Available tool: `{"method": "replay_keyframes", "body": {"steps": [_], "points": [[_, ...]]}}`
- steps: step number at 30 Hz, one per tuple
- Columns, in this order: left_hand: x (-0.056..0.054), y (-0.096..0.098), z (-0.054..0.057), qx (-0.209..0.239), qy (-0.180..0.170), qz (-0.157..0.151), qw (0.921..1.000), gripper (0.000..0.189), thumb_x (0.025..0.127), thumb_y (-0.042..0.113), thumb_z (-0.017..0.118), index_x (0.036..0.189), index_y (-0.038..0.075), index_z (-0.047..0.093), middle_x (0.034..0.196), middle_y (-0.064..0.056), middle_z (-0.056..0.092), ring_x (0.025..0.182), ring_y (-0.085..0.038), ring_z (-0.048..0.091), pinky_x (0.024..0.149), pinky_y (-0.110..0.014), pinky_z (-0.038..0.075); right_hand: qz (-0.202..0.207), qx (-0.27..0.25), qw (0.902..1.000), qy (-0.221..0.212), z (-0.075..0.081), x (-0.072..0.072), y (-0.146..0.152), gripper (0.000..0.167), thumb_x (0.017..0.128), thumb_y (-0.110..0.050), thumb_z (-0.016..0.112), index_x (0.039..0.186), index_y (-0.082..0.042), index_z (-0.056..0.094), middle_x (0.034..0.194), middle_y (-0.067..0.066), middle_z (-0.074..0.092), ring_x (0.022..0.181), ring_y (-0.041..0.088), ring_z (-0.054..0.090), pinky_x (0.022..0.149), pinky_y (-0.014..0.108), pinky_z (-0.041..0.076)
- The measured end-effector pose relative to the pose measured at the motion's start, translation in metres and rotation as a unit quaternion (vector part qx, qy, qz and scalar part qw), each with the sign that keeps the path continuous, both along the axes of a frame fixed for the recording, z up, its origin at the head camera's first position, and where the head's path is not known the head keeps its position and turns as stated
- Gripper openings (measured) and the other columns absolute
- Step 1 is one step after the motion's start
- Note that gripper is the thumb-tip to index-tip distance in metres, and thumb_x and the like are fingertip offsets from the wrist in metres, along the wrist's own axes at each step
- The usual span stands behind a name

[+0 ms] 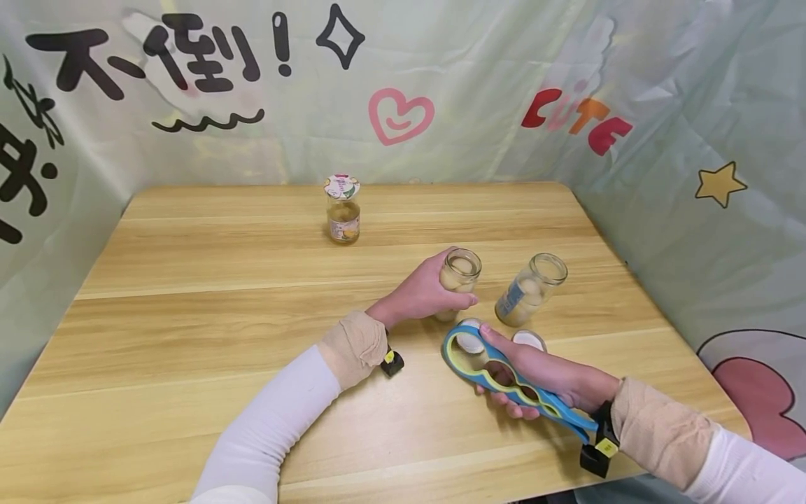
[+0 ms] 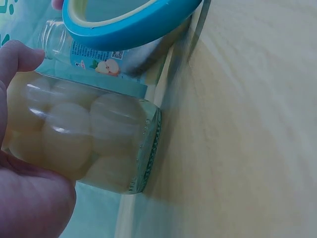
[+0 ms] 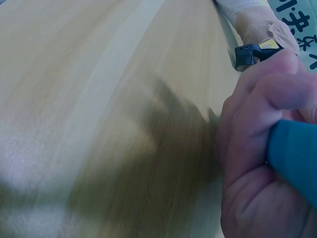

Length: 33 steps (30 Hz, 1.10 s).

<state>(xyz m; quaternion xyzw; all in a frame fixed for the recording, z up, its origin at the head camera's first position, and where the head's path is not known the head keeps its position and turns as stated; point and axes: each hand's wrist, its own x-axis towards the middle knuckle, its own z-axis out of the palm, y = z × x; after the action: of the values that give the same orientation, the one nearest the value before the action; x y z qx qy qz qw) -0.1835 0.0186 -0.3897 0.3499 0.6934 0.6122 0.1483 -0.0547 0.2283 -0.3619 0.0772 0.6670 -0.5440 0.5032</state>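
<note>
My left hand (image 1: 434, 285) grips an uncapped glass jar (image 2: 74, 131) packed with pale round fruit. Its mouth faces up in the head view, and its base is close over the wooden table in the left wrist view. In my right hand (image 1: 541, 371) is a blue and yellow-green jar opener (image 1: 504, 381), its handles toward the wrist and its largest ring toward the jar. A white-lined lid (image 1: 469, 339) overlaps that ring in the head view. In the right wrist view, fingers (image 3: 252, 119) curl round the blue handle (image 3: 294, 153).
Right of the held jar stands another uncapped jar (image 1: 531, 290) of fruit with a blue label. A second lid (image 1: 529, 340) lies by my right hand. Farther back on the table (image 1: 220, 280) is a capped jar (image 1: 343, 210). Printed cloth (image 1: 478, 63) walls the back and sides.
</note>
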Motion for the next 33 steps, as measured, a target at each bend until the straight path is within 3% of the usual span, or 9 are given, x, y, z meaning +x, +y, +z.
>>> {"method": "replay_keyframes", "body": {"steps": [27, 33], "points": [[-0.0002, 0.0002, -0.0001, 0.004, -0.005, -0.001, 1.0, 0.052, 0.085, 0.02, 0.084, 0.129, 0.019, 0.057, 0.111, -0.001, 0.07, 0.099, -0.01, 0.066, 0.098, -0.029, 0.054, 0.016, 0.004, 0.9996, 0.022, 0.0003, 0.0042, -0.0009, 0.094, 0.096, -0.084, 0.02, 0.112, 0.0, 0.059, 0.075, -0.001, 0.053, 0.054, 0.011, 0.052, 0.044, 0.022, 0.042], [-0.0002, 0.0005, -0.0009, 0.005, -0.005, -0.003, 1.0, 0.053, 0.085, 0.021, 0.084, 0.13, 0.019, 0.057, 0.116, -0.013, 0.071, 0.099, -0.011, 0.066, 0.097, -0.029, 0.054, 0.018, 0.017, 0.9993, 0.029, 0.0012, 0.0057, -0.002, 0.096, 0.095, -0.085, 0.022, 0.112, 0.0, 0.061, 0.074, -0.001, 0.054, 0.054, 0.011, 0.051, 0.044, 0.022, 0.042]]}}
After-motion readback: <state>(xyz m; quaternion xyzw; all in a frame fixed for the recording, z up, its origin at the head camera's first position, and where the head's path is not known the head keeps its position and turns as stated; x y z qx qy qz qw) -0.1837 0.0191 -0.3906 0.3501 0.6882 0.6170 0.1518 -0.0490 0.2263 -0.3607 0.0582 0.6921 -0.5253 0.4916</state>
